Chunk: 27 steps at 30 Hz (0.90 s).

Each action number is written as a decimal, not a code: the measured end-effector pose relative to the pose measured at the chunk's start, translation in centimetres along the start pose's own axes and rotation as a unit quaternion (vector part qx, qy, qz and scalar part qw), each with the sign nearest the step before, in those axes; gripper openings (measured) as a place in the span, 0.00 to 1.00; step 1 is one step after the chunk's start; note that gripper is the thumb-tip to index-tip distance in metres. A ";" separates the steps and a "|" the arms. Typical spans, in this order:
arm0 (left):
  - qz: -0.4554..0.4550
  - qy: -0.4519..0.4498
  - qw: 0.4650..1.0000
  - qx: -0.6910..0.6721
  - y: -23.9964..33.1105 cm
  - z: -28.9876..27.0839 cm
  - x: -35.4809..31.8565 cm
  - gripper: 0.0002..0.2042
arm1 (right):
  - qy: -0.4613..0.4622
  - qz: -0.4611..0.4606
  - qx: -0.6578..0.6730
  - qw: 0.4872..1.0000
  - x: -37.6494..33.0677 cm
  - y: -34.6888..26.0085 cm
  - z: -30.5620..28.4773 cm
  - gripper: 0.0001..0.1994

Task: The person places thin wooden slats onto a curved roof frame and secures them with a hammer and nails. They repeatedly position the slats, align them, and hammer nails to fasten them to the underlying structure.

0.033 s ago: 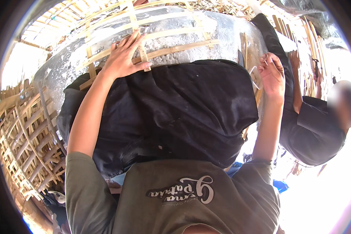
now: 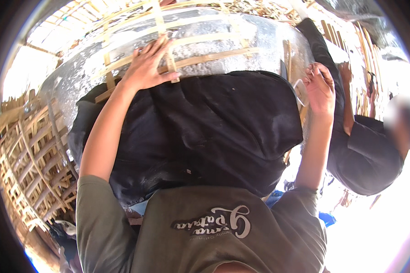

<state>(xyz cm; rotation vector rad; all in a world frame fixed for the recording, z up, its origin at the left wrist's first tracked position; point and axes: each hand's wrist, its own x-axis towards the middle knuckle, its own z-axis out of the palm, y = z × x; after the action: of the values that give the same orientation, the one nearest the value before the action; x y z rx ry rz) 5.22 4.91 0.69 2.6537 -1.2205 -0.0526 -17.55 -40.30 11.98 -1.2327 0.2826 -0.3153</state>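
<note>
The left hand is lying spread wide, palm down, its fingers fanning over a lattice of pale wooden strips, while its thumb is resting by the near end of a short cross strip. The right hand is hanging well apart from the lattice, toward the right edge of a grey ground sheet; its fingers are bending in narrow toward the thumb, and whether they are pinching anything cannot be told. A thin white loop is showing just beside it.

The lattice is lying on the sheet, stretching toward the far edge, its near side bordering the black cloth over the person's lap. For steady work, the left palm would probably be serving best by pressing straight down, so that the crossings are lying flat and square; strips this thin are likely to be skewing under a sideways push.

The strips' right ends are stopping short of the sheet's right edge, and that gap is seemingly giving the right hand its best room. Beyond it a co-worker's dark-clothed leg is stretching along the edge, a co-worker's hand resting nearby, so wide swings could be bumping them. Past the left edge, woven slats are standing close
</note>
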 end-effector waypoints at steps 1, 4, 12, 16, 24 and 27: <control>-0.006 -0.012 1.000 0.011 0.2 -0.5 0.0 0.52 | -0.005 -0.008 -0.019 1.000 0.0 -0.1 1.1 0.09; -0.010 -0.025 0.999 0.022 0.9 -0.7 0.3 0.53 | -0.017 -0.046 -0.130 0.990 0.0 -1.3 5.2 0.07; -0.009 -0.009 1.000 0.022 0.6 -0.5 0.1 0.54 | -0.152 -0.172 -0.417 0.879 0.7 -1.1 19.9 0.06; -0.016 -0.027 0.999 0.025 0.9 -0.8 0.2 0.54 | -0.219 -0.183 -0.431 0.856 2.0 3.8 25.4 0.05; -0.020 -0.007 1.000 -0.006 1.0 -0.7 -0.2 0.51 | -0.234 -0.096 -0.477 0.842 3.7 14.6 27.4 0.03; -0.020 0.006 1.000 -0.012 1.0 -0.6 -0.2 0.51 | -0.202 -0.141 -0.475 0.845 3.6 16.3 26.9 0.03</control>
<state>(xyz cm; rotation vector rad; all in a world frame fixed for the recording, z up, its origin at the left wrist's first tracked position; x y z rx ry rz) 4.44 4.50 1.46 2.6534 -1.1554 -0.0569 -2.70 -13.29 4.62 -2.2971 -0.1527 -0.1467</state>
